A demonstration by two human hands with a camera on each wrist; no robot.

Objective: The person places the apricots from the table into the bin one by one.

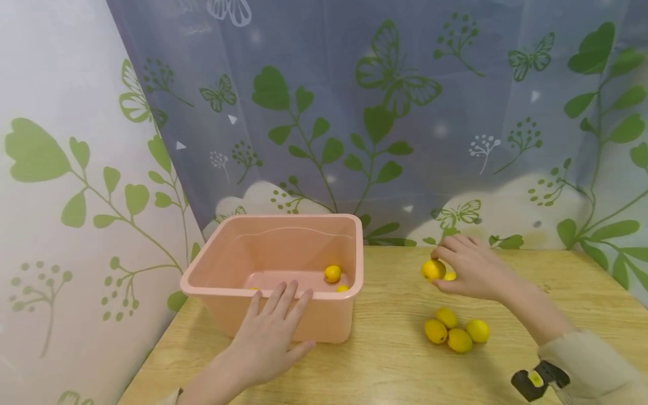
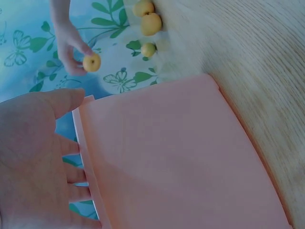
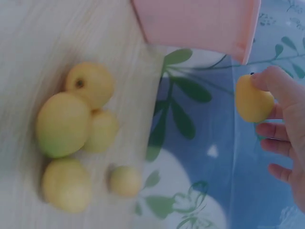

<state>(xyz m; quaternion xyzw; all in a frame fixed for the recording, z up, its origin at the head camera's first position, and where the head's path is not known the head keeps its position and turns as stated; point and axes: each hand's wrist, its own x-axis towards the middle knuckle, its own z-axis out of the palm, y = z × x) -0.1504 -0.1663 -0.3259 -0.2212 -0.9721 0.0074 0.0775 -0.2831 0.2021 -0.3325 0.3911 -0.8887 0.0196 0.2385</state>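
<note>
A pink plastic bin [image 1: 283,312] stands on the table with a lemon [image 1: 332,274] inside and parts of others showing above its near rim. My left hand [image 1: 268,337] lies at that near rim, fingers straight; in the left wrist view the fingertips [image 2: 81,175] reach over the edge. To the right, my right hand [image 1: 473,267] pinches a lemon [image 1: 433,270] between thumb and fingers, above the table. Just behind that hand another lemon [image 1: 450,276] is partly covered. Nearer the front lies a group of several lemons [image 1: 459,341], close together on the wood.
The light wooden table [image 1: 390,360] carries the bin on the left and the loose lemons on the right. A blue cloth [image 1: 324,112] printed with leaves and butterflies hangs behind the table. A pale printed cloth [image 1: 91,225] hangs on the left.
</note>
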